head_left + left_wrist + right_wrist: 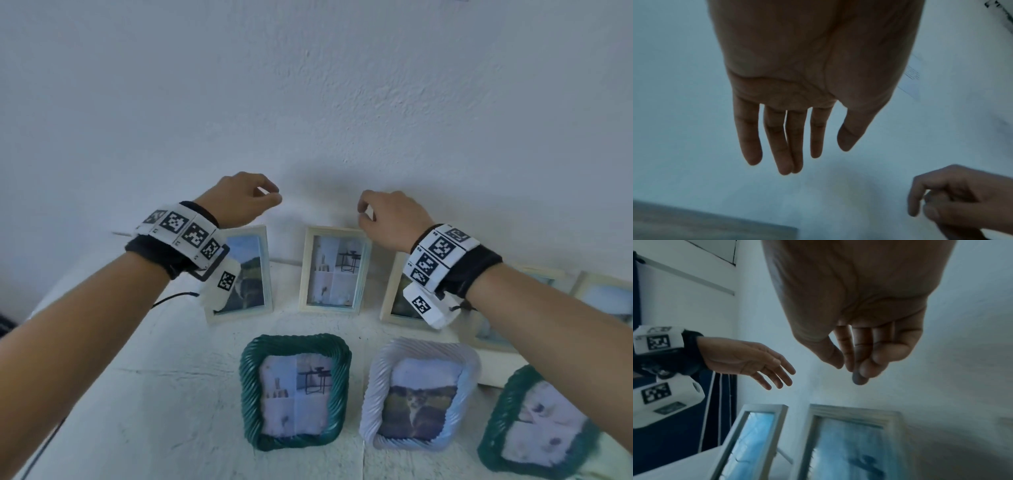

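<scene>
Both my hands are raised in front of a white wall [308, 102], above a row of photo frames. My left hand [274, 193] hovers over the left pale frame [245, 274]; its fingers hang straight and relaxed in the left wrist view [818, 155] and hold nothing. My right hand [363, 214] is just above the top right corner of the middle pale frame [335, 272]. Its fingers are loosely curled toward the thumb [846, 368] with nothing between them. Whether it touches the frame I cannot tell.
A third pale frame [397, 291] stands behind my right wrist, with more frames [603, 294] at the far right. In front on the white table [154, 394] stand a green twisted frame [296, 390], a white twisted one [419, 394] and another green one [537, 421].
</scene>
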Tool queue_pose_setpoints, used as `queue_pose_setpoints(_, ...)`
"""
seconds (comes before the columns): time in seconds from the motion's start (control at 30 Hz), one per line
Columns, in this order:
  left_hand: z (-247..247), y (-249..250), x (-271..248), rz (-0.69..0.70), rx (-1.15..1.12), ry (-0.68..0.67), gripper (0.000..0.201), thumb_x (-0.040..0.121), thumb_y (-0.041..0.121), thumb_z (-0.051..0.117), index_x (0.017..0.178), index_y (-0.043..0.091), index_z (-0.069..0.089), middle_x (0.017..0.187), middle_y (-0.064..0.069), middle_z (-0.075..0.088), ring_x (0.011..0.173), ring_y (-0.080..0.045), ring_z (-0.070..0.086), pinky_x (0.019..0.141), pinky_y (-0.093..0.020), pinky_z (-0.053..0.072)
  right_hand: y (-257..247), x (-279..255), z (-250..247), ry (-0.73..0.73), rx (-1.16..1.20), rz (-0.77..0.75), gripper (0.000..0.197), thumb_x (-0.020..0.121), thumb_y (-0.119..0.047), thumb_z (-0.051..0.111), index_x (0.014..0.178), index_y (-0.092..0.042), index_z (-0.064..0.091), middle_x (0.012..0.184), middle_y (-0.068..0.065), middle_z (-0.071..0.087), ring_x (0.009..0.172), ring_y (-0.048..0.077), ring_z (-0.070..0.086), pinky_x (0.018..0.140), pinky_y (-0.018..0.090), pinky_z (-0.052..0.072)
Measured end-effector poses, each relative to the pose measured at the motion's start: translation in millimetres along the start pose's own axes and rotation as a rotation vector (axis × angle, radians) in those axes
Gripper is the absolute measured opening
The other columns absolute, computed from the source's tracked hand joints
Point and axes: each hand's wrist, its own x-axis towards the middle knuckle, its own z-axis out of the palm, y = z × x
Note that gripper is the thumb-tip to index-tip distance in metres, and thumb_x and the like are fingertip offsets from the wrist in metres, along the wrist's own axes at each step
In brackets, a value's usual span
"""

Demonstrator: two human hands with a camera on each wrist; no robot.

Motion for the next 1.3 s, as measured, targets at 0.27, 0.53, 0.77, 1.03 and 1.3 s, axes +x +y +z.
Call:
queue_pose_setpoints(0.27,-15.0,-79.5,-32.3,-0.245,0.143,0.038,0.041,0.092,0.028,0.059,0.132,0.023,0.052,0.134,-0.008,0.054,0.12,-0.026,0.053,0.096,-0.036,0.043,-94.3,45.5,22.4,-0.219,0.118,-0.223,0.032,0.095,-0.024,0.054,0.123,-0.009,0.058,0.109,0.01,0.063,0.088,0.023,0.059,0.073,0.028,0.046)
queue_pose_setpoints(0.53,-0.1,-108.8,-52.3,-0.358,-0.286,0.077,0.018,0.092,0.011,0.059,0.11,0.016,0.059,0.105,-0.016,0.07,0.094,-0.024,0.068,0.081,-0.04,0.055,-134.1,75.2,50.7,-0.416,0.04,-0.165,0.021,0.094,-0.019,0.054,0.077,-0.007,0.052,0.106,0.023,0.069,0.064,0.019,0.047,0.051,0.025,0.03)
queue_pose_setpoints(0.77,-38.4,-34.9,-85.2,-0.083,-0.392,0.319,0.016,0.096,0.017,0.057,0.111,0.015,0.058,0.089,-0.006,0.071,0.079,-0.012,0.069,0.081,-0.038,0.053,-107.0,40.3,-29.5,-0.198,0.504,-0.09,0.023,0.092,-0.031,0.062,0.1,-0.01,0.059,0.088,0.002,0.056,0.068,0.015,0.055,0.059,0.027,0.049)
queue_pose_setpoints(1.03,-28.3,103.4,-146.9,0.177,-0.62,0.234,0.018,0.098,0.016,0.053,0.112,0.011,0.063,0.085,-0.001,0.072,0.075,-0.014,0.068,0.075,-0.031,0.054,-32.4,-134.1,-86.7,-0.112,1.344,-0.048,0.037,0.095,-0.038,0.054,0.101,-0.001,0.057,0.1,0.023,0.056,0.089,0.03,0.058,0.084,0.042,0.047)
queue_pose_setpoints(1.3,112.7,161.2,-218.2,0.067,-0.622,0.02,0.016,0.095,0.018,0.058,0.109,0.015,0.064,0.083,-0.002,0.073,0.074,-0.015,0.069,0.074,-0.035,0.055,41.0,-327.5,-2.7,-0.028,1.784,0.251,0.052,0.086,-0.043,0.067,0.13,-0.017,0.057,0.127,0.02,0.057,0.119,0.037,0.051,0.11,0.06,0.028)
